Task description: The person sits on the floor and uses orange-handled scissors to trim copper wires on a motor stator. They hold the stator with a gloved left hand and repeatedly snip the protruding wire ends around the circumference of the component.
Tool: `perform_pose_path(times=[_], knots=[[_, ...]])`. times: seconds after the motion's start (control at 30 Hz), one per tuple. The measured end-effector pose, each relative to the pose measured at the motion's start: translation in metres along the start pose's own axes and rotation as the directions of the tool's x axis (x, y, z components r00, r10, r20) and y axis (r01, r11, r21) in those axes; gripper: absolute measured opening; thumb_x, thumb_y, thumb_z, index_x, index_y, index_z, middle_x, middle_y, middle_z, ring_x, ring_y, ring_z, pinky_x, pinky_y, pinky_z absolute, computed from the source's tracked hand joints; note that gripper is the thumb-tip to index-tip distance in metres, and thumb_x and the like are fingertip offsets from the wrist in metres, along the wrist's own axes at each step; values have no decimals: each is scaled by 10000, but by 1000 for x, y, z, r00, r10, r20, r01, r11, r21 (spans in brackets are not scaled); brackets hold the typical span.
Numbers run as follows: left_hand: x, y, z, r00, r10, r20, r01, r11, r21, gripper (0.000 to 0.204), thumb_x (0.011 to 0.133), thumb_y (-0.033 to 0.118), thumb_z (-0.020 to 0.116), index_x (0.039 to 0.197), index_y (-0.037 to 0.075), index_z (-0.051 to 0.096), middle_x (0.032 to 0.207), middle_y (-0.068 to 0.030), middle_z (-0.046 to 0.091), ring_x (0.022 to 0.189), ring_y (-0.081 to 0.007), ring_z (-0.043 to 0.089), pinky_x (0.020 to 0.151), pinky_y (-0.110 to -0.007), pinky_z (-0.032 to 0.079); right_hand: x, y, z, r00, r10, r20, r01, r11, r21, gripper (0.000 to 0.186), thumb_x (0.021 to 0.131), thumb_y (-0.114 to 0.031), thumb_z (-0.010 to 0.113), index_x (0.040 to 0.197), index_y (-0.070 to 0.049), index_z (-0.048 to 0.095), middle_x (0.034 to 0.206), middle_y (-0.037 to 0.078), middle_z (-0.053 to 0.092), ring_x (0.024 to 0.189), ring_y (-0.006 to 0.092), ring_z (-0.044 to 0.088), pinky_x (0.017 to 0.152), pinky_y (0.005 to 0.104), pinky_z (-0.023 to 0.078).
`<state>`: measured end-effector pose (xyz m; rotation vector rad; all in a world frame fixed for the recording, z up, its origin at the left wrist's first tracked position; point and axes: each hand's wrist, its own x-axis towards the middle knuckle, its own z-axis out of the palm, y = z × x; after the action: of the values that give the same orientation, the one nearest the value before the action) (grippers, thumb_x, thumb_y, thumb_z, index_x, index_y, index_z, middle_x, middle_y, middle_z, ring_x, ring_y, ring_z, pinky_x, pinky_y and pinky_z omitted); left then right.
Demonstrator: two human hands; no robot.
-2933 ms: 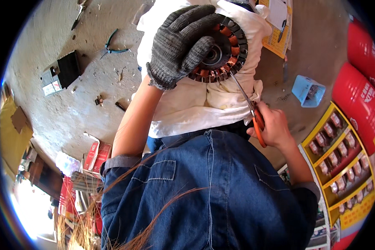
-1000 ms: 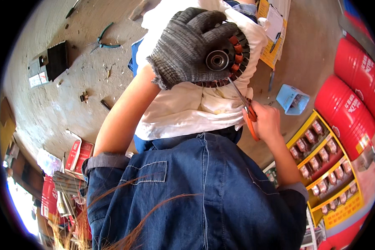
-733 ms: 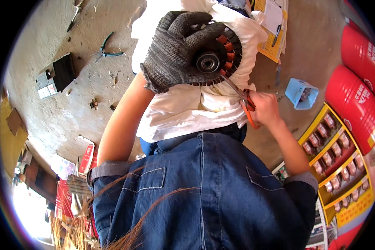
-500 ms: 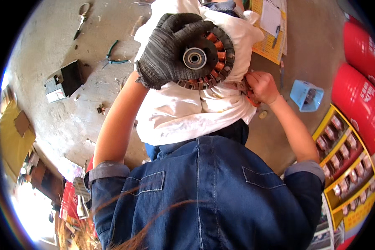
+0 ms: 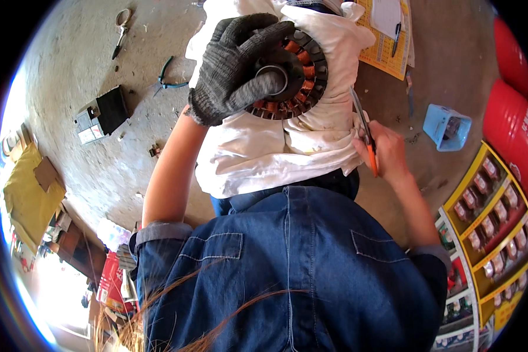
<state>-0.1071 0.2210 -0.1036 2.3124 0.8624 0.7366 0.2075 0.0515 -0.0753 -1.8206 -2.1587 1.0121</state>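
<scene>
My left hand, in a dark grey knitted glove, grips a round motor stator with copper windings and dark metal teeth around its rim. The thumb lies across the ring-shaped bearing at its centre, and the palm hides the stator's left side. Beneath it, a white cloth covers my lap. At the cloth's right edge, my bare right hand is closed around orange-handled scissors. Their long, narrow blades point up and away from me, apart from the stator.
On the floor at left lie another pair of scissors, green-handled pliers and a black-and-white box. To the right are a blue plastic basket, red drums, a yellow rack and a yellow printed sheet with a pen.
My right hand has drawn back from the cloth's edge, bringing the scissors into view with blades raised. My left thumb has moved over the bearing; the stator stays in the same hand.
</scene>
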Motion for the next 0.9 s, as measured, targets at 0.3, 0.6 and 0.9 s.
perform_pose_path(times=[0.3, 0.6, 0.9], knots=[[-9, 2, 6, 989, -134, -54, 122, 974, -192, 553, 970, 454, 481, 1353, 68, 586, 1251, -225, 577, 1143, -409, 541, 1013, -500, 402, -19, -54, -15, 950, 192, 245, -239, 955, 175, 491, 764, -313, 861, 928, -31, 495, 748, 150, 603, 676, 358, 611, 620, 407, 483], [-14, 3, 2, 989, -81, -128, 48, 970, -240, 431, 968, 334, 541, 1288, 49, 592, 1215, -223, 594, 1116, -412, 567, 988, -493, 436, -13, -75, -19, 924, 219, 314, -232, 973, 4, 507, 796, -355, 821, 994, -33, 483, 790, 146, 644, 740, 381, 644, 673, 433, 497], [-22, 1, 6, 971, -94, -219, 38, 968, -248, 443, 976, 348, 536, 1300, 51, 597, 1216, -227, 601, 1102, -414, 583, 988, -487, 444, -6, -81, -21, 894, 277, 353, -282, 959, -37, 506, 802, -359, 808, 1014, -28, 490, 812, 152, 641, 762, 380, 641, 692, 433, 493]])
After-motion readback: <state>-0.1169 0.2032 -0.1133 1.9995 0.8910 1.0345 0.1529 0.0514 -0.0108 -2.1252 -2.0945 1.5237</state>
